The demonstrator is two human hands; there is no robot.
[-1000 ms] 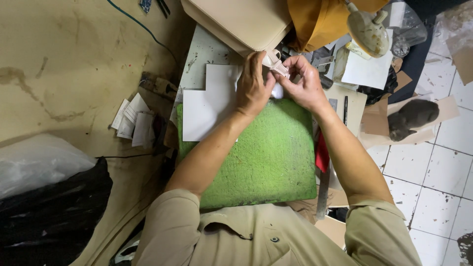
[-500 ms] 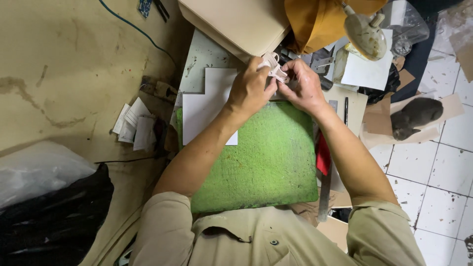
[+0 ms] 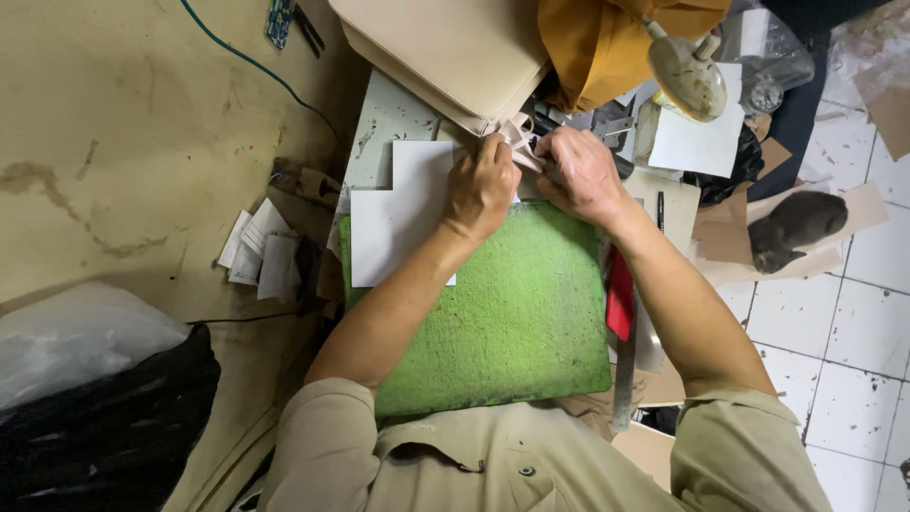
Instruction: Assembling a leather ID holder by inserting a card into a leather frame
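Note:
My left hand (image 3: 481, 187) and my right hand (image 3: 580, 173) meet at the far edge of a green cutting mat (image 3: 517, 313). Both pinch a small pale pink folded piece (image 3: 519, 138) between their fingertips. The piece sits just below the corner of a large beige bag-like block (image 3: 445, 52). White card sheets (image 3: 398, 213) lie under my left wrist, overlapping the mat's left corner. Most of the pink piece is hidden by my fingers.
A lamp head (image 3: 689, 76) hangs over white paper (image 3: 701, 133) at the right. An orange cloth (image 3: 607, 38) lies beyond. A red item (image 3: 620, 296) and a metal ruler (image 3: 626, 370) flank the mat's right edge. Paper scraps (image 3: 258, 251) lie left. A grey cat (image 3: 791, 228) rests on the tiled floor.
Both hands have shifted slightly away from me, toward the beige block, still working the small pink piece. The view moved a little with them.

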